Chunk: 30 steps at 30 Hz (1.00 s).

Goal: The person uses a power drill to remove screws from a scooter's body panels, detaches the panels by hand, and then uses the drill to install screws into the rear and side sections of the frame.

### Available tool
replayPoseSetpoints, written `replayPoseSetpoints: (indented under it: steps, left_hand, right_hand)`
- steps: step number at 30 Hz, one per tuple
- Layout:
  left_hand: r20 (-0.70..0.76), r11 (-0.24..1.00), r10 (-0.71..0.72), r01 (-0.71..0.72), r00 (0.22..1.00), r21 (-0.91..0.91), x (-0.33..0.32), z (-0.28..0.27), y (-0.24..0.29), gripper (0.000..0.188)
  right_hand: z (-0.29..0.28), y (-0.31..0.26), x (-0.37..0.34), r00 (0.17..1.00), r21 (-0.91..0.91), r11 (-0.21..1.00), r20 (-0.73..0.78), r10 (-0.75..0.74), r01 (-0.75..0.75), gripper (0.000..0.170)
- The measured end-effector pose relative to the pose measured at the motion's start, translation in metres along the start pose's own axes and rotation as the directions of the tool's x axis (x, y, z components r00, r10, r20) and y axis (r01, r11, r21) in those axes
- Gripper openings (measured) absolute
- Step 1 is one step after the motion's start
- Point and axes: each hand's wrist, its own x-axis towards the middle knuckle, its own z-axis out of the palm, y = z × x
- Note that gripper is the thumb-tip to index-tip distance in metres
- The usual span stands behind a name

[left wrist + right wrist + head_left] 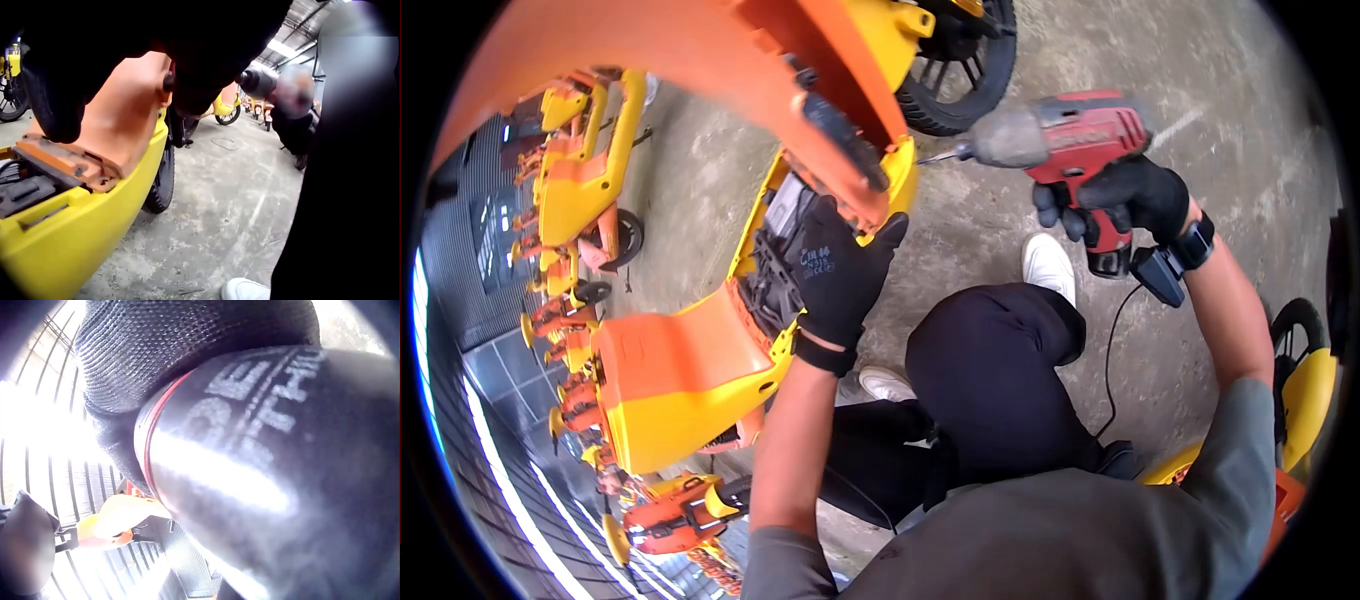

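Note:
A red and grey power driver (1090, 135) is gripped by the gloved right hand (1135, 195), its bit pointing left, close to the yellow edge of a scooter body. The gloved left hand (840, 270) lies at the lower end of an orange panel (840, 165), thumb and fingers spread to either side of it; some fingertips are hidden. Dark parts and cables (770, 275) lie in the cavity beside this hand. Up close in the right wrist view are the driver's dark base (250, 456) and the glove (187, 350). The left wrist view has the orange panel (122, 112) below dark glove fingers (56, 106).
An orange seat-like cover (680, 345) joins the yellow body (675, 425). A black wheel (960, 90) stands at the top. Rows of orange and yellow scooters (580, 170) line the left side, and another yellow scooter part (1308, 410) is at right. The floor is concrete (1190, 60).

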Motion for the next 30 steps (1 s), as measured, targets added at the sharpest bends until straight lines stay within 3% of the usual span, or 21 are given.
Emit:
replayPoseSetpoints:
  steps: [4, 5, 6, 7, 9, 10, 11, 13, 14, 16, 18, 20, 22, 26, 30]
  left_hand:
    - [-0.033, 0.992, -0.061, 0.064, 0.998, 0.108, 0.019, 0.035, 0.020, 0.066]
    - [-0.055, 0.985, -0.083, 0.091, 0.995, 0.145, 0.022, 0.042, 0.024, 0.066]
    - [-0.206, 0.991, 0.120, -0.107, 0.971, 0.076, 0.026, 0.054, 0.010, 0.062]
    - [-0.198, 0.976, 0.139, -0.100, 0.970, 0.193, 0.023, 0.056, 0.008, 0.058]
    - [-0.041, 0.992, -0.094, 0.097, 0.995, 0.076, 0.031, 0.041, 0.033, 0.052]
    - [-0.107, 0.998, -0.003, 0.010, 0.994, 0.069, 0.031, 0.048, 0.024, 0.053]
    - [-0.098, 0.997, -0.011, 0.018, 0.995, 0.078, 0.031, 0.049, 0.025, 0.053]
    - [-0.093, 0.984, -0.032, 0.048, 0.995, 0.173, 0.032, 0.045, 0.032, 0.053]
    - [-0.061, 0.987, -0.066, 0.074, 0.996, 0.140, 0.032, 0.045, 0.034, 0.054]
    - [-0.064, 0.991, -0.088, 0.094, 0.994, 0.095, 0.032, 0.048, 0.032, 0.055]
    - [-0.070, 0.992, -0.111, 0.115, 0.991, 0.047, 0.031, 0.050, 0.031, 0.055]
    - [-0.104, 0.983, -0.081, 0.096, 0.991, 0.157, 0.030, 0.051, 0.032, 0.057]
    - [-0.093, 0.982, -0.093, 0.106, 0.991, 0.157, 0.029, 0.051, 0.031, 0.058]
    - [-0.095, 0.988, -0.078, 0.089, 0.992, 0.123, 0.026, 0.054, 0.023, 0.060]
    - [-0.005, 0.980, -0.158, 0.157, 0.987, 0.120, 0.031, 0.045, 0.026, 0.062]
  right_hand:
    - [-0.022, 0.011, 0.028, 0.993, 0.009, 0.998, 0.101, 0.057, -0.058, 0.046]
    - [-0.028, 0.014, 0.034, 0.986, 0.051, 0.997, 0.161, 0.051, -0.059, 0.034]
    - [-0.034, 0.016, 0.041, 0.982, 0.002, 0.999, 0.184, 0.049, -0.050, 0.034]
    - [-0.040, 0.018, 0.048, 0.977, -0.046, 0.998, 0.209, 0.048, -0.039, 0.034]
    - [-0.046, 0.020, 0.060, 0.974, -0.021, 0.999, 0.220, 0.051, -0.047, 0.033]
    - [-0.050, 0.023, 0.065, 0.970, -0.013, 0.999, 0.238, 0.051, -0.049, 0.032]
    - [-0.057, 0.029, 0.071, 0.968, -0.002, 0.998, 0.246, 0.055, -0.056, 0.032]
    - [-0.069, 0.040, 0.083, 0.938, -0.040, 0.997, 0.344, -0.048, 0.065, 0.032]
    - [-0.071, 0.039, 0.087, 0.936, -0.032, 0.997, 0.349, -0.051, 0.066, 0.032]
    - [-0.072, 0.033, 0.094, 0.930, -0.071, 0.995, 0.355, 0.096, -0.075, 0.031]
    - [-0.075, 0.036, 0.099, 0.923, -0.082, 0.996, 0.383, 0.052, -0.022, 0.032]
    - [-0.072, 0.033, 0.102, 0.911, -0.091, 0.995, 0.412, 0.009, 0.032, 0.032]
    - [-0.063, 0.017, 0.105, 0.920, -0.164, 0.970, 0.322, 0.224, -0.179, 0.034]
    - [-0.066, 0.024, 0.113, 0.904, -0.073, 0.983, 0.384, 0.185, -0.170, 0.035]
    - [-0.069, 0.014, 0.125, 0.882, -0.083, 0.959, 0.378, 0.280, -0.269, 0.033]
